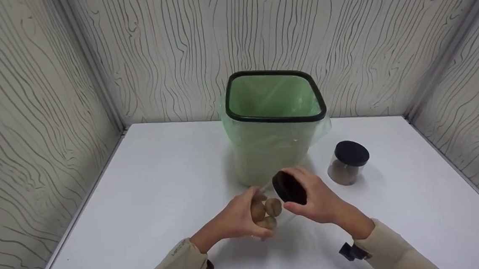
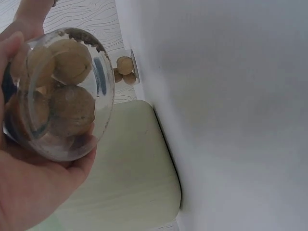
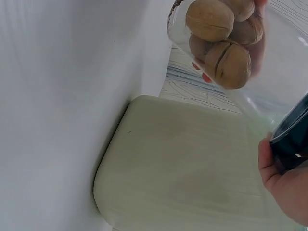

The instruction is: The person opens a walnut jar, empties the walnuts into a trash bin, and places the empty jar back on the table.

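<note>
In the head view my left hand (image 1: 237,219) grips a clear plastic jar (image 2: 103,130), tilted on its side. Several walnuts (image 1: 273,207) lie inside, and the left wrist view shows them through the jar's round bottom. My right hand (image 1: 317,198) holds a black lid (image 1: 286,188) by its edge, thumb below and fingers above. The lid is tilted, its hollow side turned toward the right palm. It stands right at the jar's mouth end, as the right wrist view shows. Both hands are above the table, just in front of a pale bin.
The pale bin (image 1: 266,149) with a black rim and green liner bag stands behind the hands. To its right on the white table (image 1: 162,178) is a second clear jar (image 1: 348,165), black-lidded, with walnuts inside. Wood-patterned panels (image 1: 199,40) enclose the back and sides.
</note>
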A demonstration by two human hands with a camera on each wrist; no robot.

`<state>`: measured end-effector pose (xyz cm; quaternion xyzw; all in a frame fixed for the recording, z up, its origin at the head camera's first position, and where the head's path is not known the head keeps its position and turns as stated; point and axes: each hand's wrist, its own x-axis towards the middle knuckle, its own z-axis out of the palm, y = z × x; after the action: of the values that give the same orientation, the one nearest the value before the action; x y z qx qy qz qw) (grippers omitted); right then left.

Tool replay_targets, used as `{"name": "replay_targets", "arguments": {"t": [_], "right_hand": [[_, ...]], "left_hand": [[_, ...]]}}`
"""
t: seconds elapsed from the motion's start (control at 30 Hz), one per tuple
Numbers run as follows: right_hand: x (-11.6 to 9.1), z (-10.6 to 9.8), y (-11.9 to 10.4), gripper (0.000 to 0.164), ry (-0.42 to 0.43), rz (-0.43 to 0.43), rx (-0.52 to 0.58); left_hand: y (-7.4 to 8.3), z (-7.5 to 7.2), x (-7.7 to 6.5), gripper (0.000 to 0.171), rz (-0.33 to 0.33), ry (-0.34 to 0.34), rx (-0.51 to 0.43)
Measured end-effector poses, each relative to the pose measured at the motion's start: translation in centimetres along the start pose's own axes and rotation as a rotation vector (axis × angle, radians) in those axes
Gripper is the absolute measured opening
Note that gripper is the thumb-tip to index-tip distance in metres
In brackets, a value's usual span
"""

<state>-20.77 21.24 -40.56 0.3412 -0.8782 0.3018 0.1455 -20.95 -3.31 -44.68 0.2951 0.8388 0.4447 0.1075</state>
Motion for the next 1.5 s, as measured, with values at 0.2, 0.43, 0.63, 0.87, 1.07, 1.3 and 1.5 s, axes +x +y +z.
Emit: {"name": "replay_targets", "arguments": {"t": [0.2,0.43,0.63,0.87,1.07,1.3,1.5], "right_hand": [[0.0,-0.1,0.6,0.073,-0.02,-0.07,-0.003],[-0.1,-0.2,1.2,0.076,-0.048,-0.125,0.025],[-0.3,-0.4,1.4,0.079,-0.078,-0.157,0.048],[-0.4,-0.7,1.2,0.081,-0.112,-0.207,0.101],[-0.6,-0.5,1.1,0.081,-0.141,-0.204,0.1],[-0.7,-0.2,-0.1,0.083,-0.069,-0.027,0.07],[-0.6,0.2,-0.9,0.078,-0.004,0.128,0.06]], "left_hand": [[-0.2,-0.1,0.0,0.087,0.007,-0.016,-0.02],[-0.4,-0.2,0.0,0.084,0.047,-0.035,-0.017],[-0.4,-0.3,-0.1,0.089,0.065,-0.05,-0.002],[-0.4,-0.3,0.0,0.089,0.062,-0.06,0.017],[-0.5,-0.1,0.0,0.086,0.047,-0.053,0.002],[-0.4,0.4,0.2,0.088,0.025,0.019,0.024],[-0.1,0.9,0.2,0.087,0.008,0.103,0.095]]}}
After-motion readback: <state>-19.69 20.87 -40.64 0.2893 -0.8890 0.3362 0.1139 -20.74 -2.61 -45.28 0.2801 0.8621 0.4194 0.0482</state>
